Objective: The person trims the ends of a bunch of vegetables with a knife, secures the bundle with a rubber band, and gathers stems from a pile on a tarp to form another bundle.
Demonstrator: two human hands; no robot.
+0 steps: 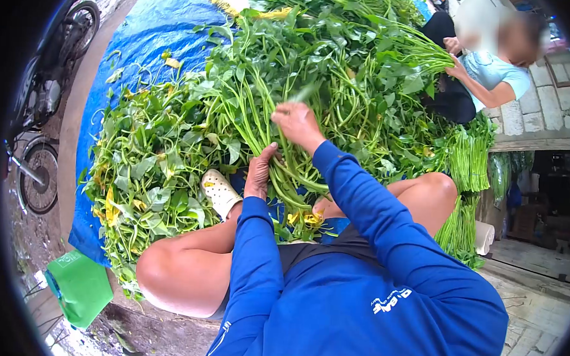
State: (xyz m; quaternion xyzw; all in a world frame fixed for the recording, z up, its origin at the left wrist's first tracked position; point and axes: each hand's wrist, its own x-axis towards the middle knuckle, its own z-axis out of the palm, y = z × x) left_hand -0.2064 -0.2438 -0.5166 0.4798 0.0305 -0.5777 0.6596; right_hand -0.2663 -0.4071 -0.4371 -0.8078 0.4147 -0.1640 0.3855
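A bunch of long green leafy stems (253, 113) is gripped near its lower end by my left hand (259, 172), whose fingers are wrapped round it. Just above and to the right, my right hand (298, 124) is raised over the stems with its fingers drawn together. A blurred green bit shows at its fingertips, too smeared to make out. Around both hands spreads a large heap of leafy greens (341, 66). Some yellow leaves (306, 222) lie by my feet, below the stem ends.
A blue tarp (138, 38) lies under the heap. At the upper right a person (493, 72) holds another bunch. Tied bundles (467, 160) stand at the right. A green container (80, 287) is at lower left, a motorcycle (47, 97) at far left.
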